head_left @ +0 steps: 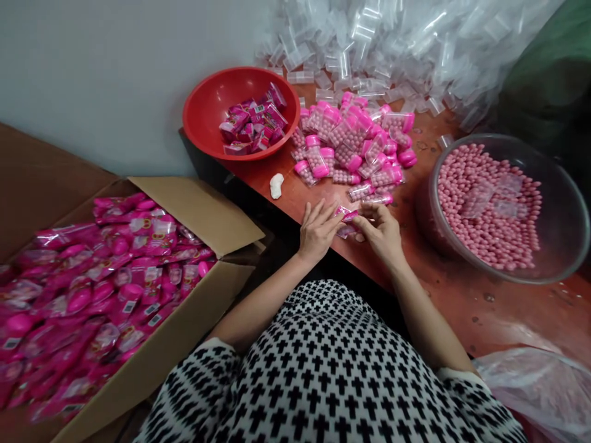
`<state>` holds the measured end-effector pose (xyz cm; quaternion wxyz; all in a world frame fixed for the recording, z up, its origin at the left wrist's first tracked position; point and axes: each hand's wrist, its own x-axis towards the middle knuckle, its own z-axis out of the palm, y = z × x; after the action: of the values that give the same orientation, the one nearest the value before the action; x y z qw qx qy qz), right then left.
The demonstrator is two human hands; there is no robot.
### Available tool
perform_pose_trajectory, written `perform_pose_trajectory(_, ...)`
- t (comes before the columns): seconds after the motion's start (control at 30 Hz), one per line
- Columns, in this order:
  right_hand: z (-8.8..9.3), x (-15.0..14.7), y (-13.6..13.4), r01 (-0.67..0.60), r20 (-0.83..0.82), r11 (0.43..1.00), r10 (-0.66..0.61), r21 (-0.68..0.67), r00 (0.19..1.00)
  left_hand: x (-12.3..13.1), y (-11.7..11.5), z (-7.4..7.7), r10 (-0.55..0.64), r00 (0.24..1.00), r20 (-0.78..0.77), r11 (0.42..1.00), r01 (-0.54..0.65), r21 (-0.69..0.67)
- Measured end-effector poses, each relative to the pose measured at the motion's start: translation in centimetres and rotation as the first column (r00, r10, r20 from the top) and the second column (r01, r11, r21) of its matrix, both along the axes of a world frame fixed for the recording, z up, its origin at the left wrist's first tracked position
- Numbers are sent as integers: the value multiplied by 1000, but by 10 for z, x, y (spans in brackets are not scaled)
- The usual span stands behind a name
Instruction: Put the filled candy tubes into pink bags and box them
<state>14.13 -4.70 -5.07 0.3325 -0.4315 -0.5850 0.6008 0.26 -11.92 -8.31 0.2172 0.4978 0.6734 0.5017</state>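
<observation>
Between my hands, just above the table's front edge, is a small glossy pink printed packet [347, 215]. My right hand [382, 234] pinches its right end between thumb and fingers. At the packet's left end is my left hand [318, 232], its thumb side closed on the packet while the other fingers stretch out. My fingers partly cover the packet. Right behind them lies a heap of small clear candy jars [341, 138] with pink caps, filled with pink balls. A crumpled white piece [276, 186] sits on the table left of the heap.
A red bowl [198, 132] holds pink printed wrappers. At right, a clear tub [566, 246] contains pink balls and some empty jars. Empty clear jars [364, 37] pile up behind. An open carton [194, 224] of pink packets stands at left. Clear plastic [540, 381] lies bottom right.
</observation>
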Motion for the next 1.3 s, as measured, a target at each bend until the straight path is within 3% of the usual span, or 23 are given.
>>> perform_pose_trajectory(0.13, 2, -12, 4, -23, -90, 998, 17, -61, 996, 2, -8, 17, 47, 942, 333, 998, -57, 21)
perform_pose_trajectory(0.23, 12, -21, 4, -40, -147, 995, 27, -89, 989, -1, -15, 26, 43, 760, 649, 999, -11, -53)
perform_pose_trajectory(0.33, 18, -32, 4, -154, -112, 984, 144, -88, 983, -9, -20, 28, 16, 544, 839, 992, 95, -80)
perform_pose_trajectory(0.43, 18, -44, 13, -287, 7, 958, 287, 30, 958, -17, -24, 28, 81, 458, 885, 993, 36, -110)
perform_pose_trajectory(0.5, 21, -55, 27, -352, 183, 909, 316, 223, 931, -22, -27, 28, 143, 449, 882, 988, -9, -155)
perform_pose_trajectory(0.53, 23, -62, 37, -387, 301, 853, 289, 351, 909, -25, -28, 27, 168, 438, 883, 984, -26, -175)
perform_pose_trajectory(0.57, 27, -70, 47, -437, 425, 761, 234, 480, 875, -27, -31, 27, 188, 419, 888, 981, -40, -189)
perform_pose_trajectory(0.63, 35, -88, 68, -617, 646, 475, 125, 627, 753, -31, -35, 26, 217, 370, 903, 976, -67, -207)
perform_pose_trajectory(0.7, 42, -107, 87, -809, 813, 172, 67, 562, 578, -35, -39, 25, 239, 322, 916, 971, -96, -220)
perform_pose_trajectory(0.73, 44, -116, 95, -864, 864, 63, 43, 499, 502, -38, -41, 25, 248, 298, 922, 968, -109, -225)
perform_pose_trajectory(0.8, 44, -130, 108, -907, 909, -57, 4, 417, 417, -42, -44, 24, 255, 246, 935, 965, -131, -229)
perform_pose_trajectory(0.87, 42, -137, 116, -911, 914, -91, -18, 401, 404, -46, -46, 23, 257, 191, 947, 961, -151, -230)
perform_pose_trajectory(0.97, 41, -133, 122, -900, 901, -62, -29, 431, 433, -51, -46, 24, 274, 110, 956, 950, -189, -250)
perform_pose_trajectory(1.03, 43, -123, 118, -873, 874, 30, -22, 486, 486, -54, -43, 25, 279, 46, 959, 938, -228, -262)
perform_pose_trajectory(1.1, 45, -107, 105, -786, 808, 219, -21, 578, 589, -56, -39, 25, 264, -31, 964, 922, -287, -261)
perform_pose_trajectory(1.2, 47, -80, 64, -485, 610, 625, 18, 612, 792, -58, -31, 23, 229, -136, 964, 892, -368, -264)
perform_pose_trajectory(1.27, 43, -64, 28, -383, 414, 843, 217, 377, 884, -57, -26, 23, 210, -184, 960, 879, -395, -268)
perform_pose_trajectory(1.3, 40, -59, 10, -380, 310, 897, 303, 228, 901, -56, -24, 23, 198, -202, 959, 875, -406, -266)
